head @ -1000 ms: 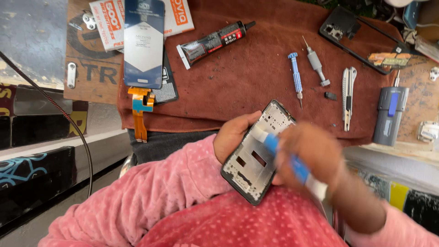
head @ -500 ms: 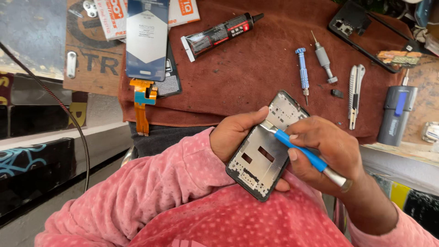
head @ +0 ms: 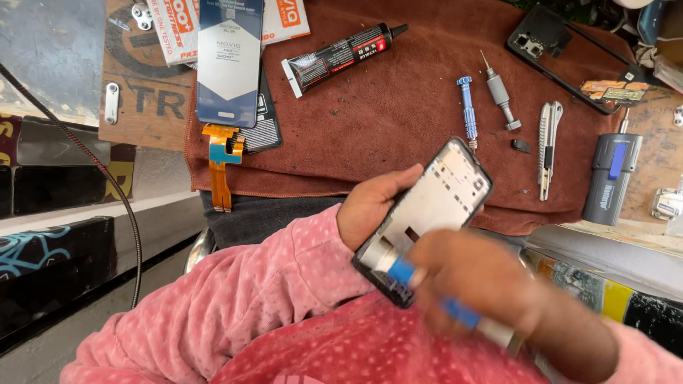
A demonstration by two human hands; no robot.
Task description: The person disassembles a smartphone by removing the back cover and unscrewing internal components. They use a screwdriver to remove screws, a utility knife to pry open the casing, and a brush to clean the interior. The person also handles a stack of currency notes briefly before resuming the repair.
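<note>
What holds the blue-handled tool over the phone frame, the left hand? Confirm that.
Not the left hand. In the head view the right hand holds the blue-handled tool over the grey rectangular phone frame; the left hand grips the frame.

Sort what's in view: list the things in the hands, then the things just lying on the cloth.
In hand:
left hand holds the phone frame
right hand holds a blue tool, blurred

Lying about:
glue tube
blue screwdriver
grey screwdriver
utility knife
orange flex cable

Head camera, looking steeply down, close over workbench (head: 398, 142).
</note>
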